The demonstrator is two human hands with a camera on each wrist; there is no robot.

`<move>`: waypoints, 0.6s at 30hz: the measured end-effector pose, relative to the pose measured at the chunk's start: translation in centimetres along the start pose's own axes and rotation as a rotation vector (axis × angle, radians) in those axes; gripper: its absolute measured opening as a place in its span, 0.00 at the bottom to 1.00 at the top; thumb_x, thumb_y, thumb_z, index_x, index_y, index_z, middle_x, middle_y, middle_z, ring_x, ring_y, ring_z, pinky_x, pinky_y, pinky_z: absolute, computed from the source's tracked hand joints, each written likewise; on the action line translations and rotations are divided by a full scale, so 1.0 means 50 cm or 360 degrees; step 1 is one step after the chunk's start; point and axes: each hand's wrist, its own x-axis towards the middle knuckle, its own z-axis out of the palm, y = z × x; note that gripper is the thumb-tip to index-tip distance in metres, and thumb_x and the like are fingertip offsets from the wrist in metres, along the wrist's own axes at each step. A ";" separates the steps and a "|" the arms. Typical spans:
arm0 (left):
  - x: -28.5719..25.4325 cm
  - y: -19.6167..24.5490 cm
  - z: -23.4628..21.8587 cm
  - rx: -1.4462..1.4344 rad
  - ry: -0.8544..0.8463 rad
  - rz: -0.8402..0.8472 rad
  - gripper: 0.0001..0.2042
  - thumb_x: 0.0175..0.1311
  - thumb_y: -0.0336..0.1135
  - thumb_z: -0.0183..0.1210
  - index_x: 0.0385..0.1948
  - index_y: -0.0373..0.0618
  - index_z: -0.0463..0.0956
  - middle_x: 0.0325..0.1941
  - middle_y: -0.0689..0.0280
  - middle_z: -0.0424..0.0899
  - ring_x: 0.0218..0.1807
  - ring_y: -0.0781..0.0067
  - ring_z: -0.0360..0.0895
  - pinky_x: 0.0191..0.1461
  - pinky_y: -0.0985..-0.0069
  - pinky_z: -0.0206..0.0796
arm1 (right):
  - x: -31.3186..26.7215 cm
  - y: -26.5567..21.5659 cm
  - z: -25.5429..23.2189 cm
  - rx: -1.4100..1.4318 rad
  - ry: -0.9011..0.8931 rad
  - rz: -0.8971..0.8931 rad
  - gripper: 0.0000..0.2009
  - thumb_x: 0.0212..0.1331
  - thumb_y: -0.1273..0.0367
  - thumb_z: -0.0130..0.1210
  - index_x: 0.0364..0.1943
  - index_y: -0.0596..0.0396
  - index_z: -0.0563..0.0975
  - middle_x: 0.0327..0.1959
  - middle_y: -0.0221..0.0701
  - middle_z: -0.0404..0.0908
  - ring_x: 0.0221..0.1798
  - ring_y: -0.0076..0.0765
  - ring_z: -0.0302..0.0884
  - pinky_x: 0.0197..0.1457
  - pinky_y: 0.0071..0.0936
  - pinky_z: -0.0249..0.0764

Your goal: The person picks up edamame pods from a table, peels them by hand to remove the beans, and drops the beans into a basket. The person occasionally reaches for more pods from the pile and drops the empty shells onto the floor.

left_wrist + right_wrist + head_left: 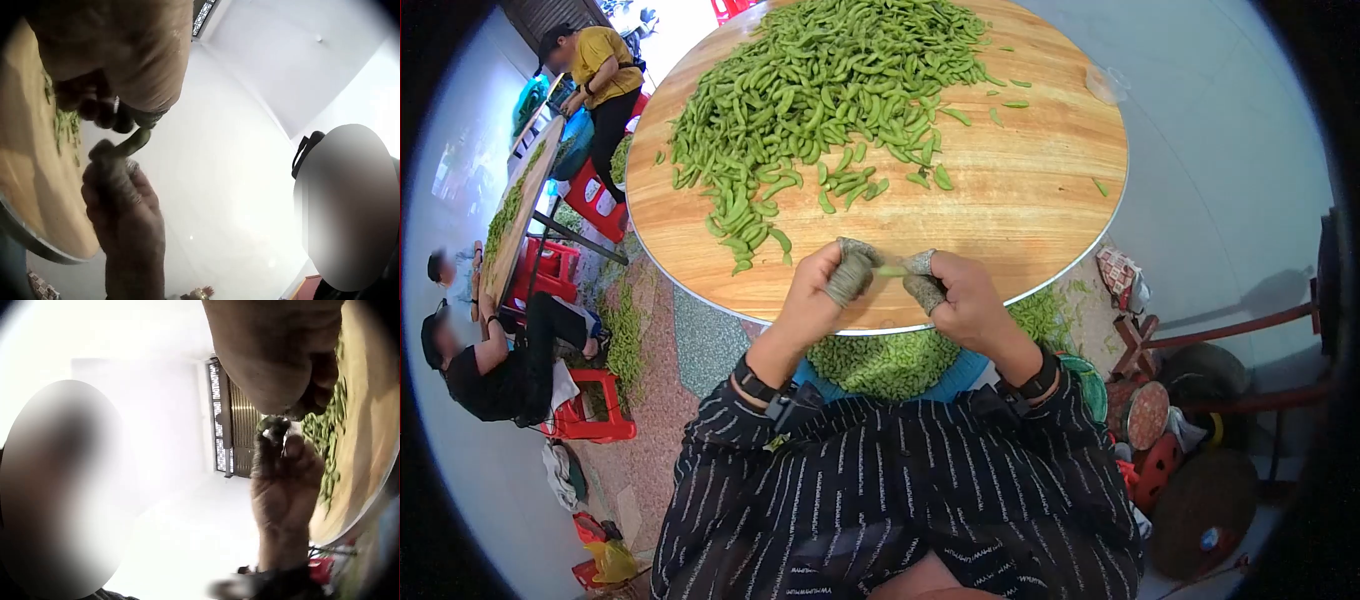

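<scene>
A green pod (891,271) is pinched between both hands just above the near edge of the round wooden table (1020,200). The left hand (825,290) has grey wrapping on its thumb and finger and holds the pod's left end. Similar wrapping covers fingertips of the right hand (965,295), which grips the other end. In the left wrist view the pod (134,143) spans between the left hand (119,56) and the right hand (128,219). A large heap of pods (830,80) covers the table's far left part.
Below the table edge, a blue container (970,372) holds many green beans (885,362). At left, two people (605,80) (490,360) are at another table (520,215) near red stools (600,405). A wooden frame (1230,328) and assorted items stand at right.
</scene>
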 end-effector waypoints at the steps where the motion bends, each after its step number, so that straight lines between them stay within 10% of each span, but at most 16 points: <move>1: -0.001 0.008 -0.014 -0.0157 -0.0102 -0.0388 0.07 0.60 0.32 0.48 0.34 0.39 0.70 0.25 0.72 0.71 0.26 0.85 0.66 0.30 0.87 0.59 | -0.001 -0.007 -0.006 0.0002 -0.0008 0.0010 0.06 0.49 0.72 0.49 0.31 0.61 0.71 0.24 0.38 0.72 0.25 0.43 0.69 0.28 0.30 0.65; 4: -0.012 0.001 -0.012 -0.0179 -0.0298 -0.0836 0.10 0.63 0.36 0.41 0.31 0.41 0.69 0.20 0.74 0.66 0.19 0.87 0.58 0.21 0.89 0.48 | -0.006 -0.013 -0.006 -0.0289 -0.0066 -0.0104 0.07 0.47 0.73 0.49 0.30 0.62 0.70 0.25 0.44 0.71 0.27 0.54 0.66 0.30 0.36 0.65; 8: -0.023 0.006 0.003 -0.0427 -0.0435 -0.0899 0.12 0.61 0.41 0.45 0.31 0.42 0.69 0.17 0.74 0.64 0.17 0.86 0.56 0.19 0.86 0.47 | -0.015 -0.011 0.000 -0.0073 0.0093 -0.0096 0.08 0.52 0.72 0.48 0.35 0.62 0.71 0.26 0.37 0.73 0.25 0.39 0.70 0.29 0.30 0.67; 12: -0.040 -0.013 0.010 -0.0127 -0.0240 -0.0414 0.07 0.60 0.31 0.44 0.34 0.40 0.68 0.21 0.73 0.66 0.22 0.85 0.60 0.25 0.86 0.54 | -0.033 -0.002 -0.004 0.1542 -0.0031 0.0691 0.09 0.54 0.71 0.48 0.38 0.59 0.72 0.25 0.26 0.74 0.24 0.18 0.68 0.26 0.18 0.66; 18: -0.045 -0.013 0.024 0.0344 -0.0263 0.0031 0.08 0.60 0.34 0.46 0.33 0.39 0.68 0.24 0.69 0.70 0.27 0.79 0.68 0.32 0.82 0.61 | -0.046 -0.008 0.018 0.1618 -0.0087 0.0690 0.07 0.53 0.73 0.47 0.35 0.58 0.73 0.20 0.22 0.71 0.21 0.14 0.64 0.24 0.12 0.60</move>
